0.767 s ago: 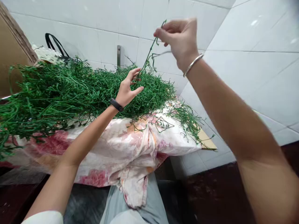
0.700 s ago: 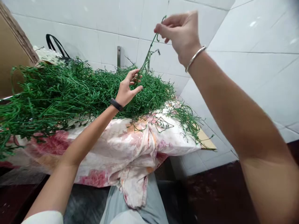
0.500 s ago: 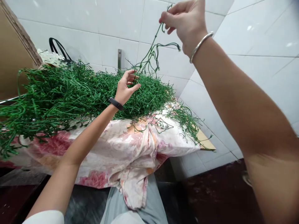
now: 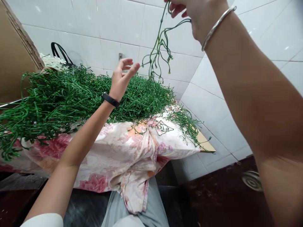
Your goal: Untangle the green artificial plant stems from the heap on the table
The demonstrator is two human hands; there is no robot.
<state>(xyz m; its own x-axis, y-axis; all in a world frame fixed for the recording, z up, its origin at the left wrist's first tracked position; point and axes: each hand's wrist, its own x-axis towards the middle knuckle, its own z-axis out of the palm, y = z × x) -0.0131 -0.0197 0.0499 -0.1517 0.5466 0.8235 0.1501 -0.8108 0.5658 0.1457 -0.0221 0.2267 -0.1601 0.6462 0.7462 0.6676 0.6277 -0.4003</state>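
Observation:
High at the top edge, my right hand (image 4: 189,12) pinches the upper end of a branched green artificial stem (image 4: 157,47); its fingertips are partly cut off by the frame. The stem dangles with several thin, bent twigs spreading downward, their tips just over the pile. My left hand (image 4: 121,77) is raised over the pile, its fingers curved and apart, holding nothing. Its thumb points toward the hanging twigs without gripping them. Beneath lies a large tangled pile of green artificial stems (image 4: 71,94) on a floral cloth (image 4: 132,142).
Smaller loose stems (image 4: 187,123) lie at the table's right end, where a bare board corner (image 4: 207,143) sticks out. A cardboard box (image 4: 16,50), white flowers (image 4: 54,61) and a black strap handle (image 4: 61,52) are at the left. White tiled walls (image 4: 113,19) enclose the back and right.
My right hand has risen and moved right, lifting the branched stem higher off the pile. My left hand has moved up and slightly left, away from the stem, with its fingers apart.

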